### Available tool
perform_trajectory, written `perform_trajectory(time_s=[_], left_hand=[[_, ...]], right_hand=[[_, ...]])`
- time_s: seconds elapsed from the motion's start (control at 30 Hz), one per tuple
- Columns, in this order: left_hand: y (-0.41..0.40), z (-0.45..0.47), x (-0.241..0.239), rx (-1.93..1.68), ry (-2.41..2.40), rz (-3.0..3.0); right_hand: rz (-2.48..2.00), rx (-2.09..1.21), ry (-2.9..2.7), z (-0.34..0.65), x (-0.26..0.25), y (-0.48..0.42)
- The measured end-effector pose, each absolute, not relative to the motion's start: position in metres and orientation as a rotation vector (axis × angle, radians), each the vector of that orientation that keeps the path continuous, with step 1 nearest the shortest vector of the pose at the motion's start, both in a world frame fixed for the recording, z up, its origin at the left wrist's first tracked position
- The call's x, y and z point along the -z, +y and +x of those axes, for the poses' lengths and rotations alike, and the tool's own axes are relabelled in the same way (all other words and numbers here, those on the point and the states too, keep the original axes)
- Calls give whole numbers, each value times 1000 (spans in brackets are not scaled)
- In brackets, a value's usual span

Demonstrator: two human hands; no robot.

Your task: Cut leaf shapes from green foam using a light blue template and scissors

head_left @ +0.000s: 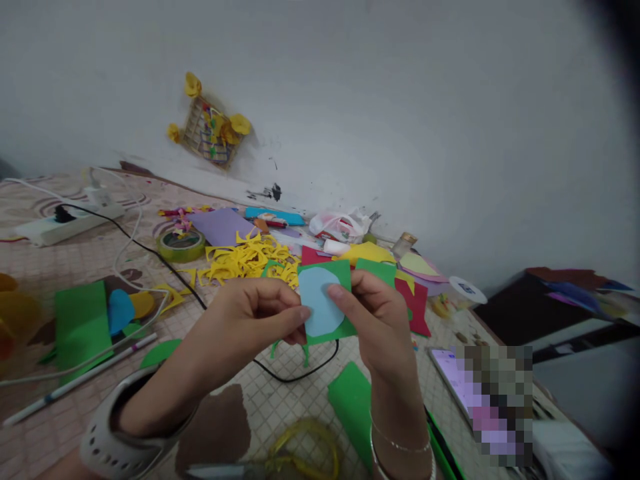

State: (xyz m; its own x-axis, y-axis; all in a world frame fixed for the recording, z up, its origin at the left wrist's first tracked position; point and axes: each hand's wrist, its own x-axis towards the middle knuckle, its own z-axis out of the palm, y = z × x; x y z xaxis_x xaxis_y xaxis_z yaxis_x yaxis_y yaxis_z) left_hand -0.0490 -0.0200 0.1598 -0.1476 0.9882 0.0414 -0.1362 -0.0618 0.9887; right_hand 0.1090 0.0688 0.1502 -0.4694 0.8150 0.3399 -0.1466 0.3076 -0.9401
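Between my two hands, above the table, is a green paper square (345, 331) with a light blue rounded paper piece (321, 303) lying over it. My left hand (265, 310) pinches the left edge, its thumb on the blue piece. On the other side my right hand (377, 310) grips the right edge, thumb pressed on the blue piece and fingers behind the green paper. Below my right hand lies a green paper strip (350, 400). Blurred yellow-handled scissors (305, 443) rest at the near edge.
Yellow paper scraps (250, 259) pile up behind my hands. A tape roll (181, 245), purple paper (225, 227) and power strip (70, 223) are to the left, with cables across the table. Phone (475, 400) lies at right, near a plastic tub (466, 293). A wall (400, 120) stands behind.
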Motion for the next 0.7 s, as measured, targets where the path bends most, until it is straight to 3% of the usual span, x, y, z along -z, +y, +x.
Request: perform_trajectory(time_s=[0.27, 0.5, 0.7], left_hand=[[-14, -51, -151, -1315, 1140, 1186], [-16, -48, -151, -1672, 1201, 1097], [-15, -46, -149, -1607, 1342, 1156]], right_hand=[[-609, -1296, -1889, 112, -152, 71], [-652, -1271, -1999, 108, -148, 74], [-586, -1262, -1710, 101, -143, 76]])
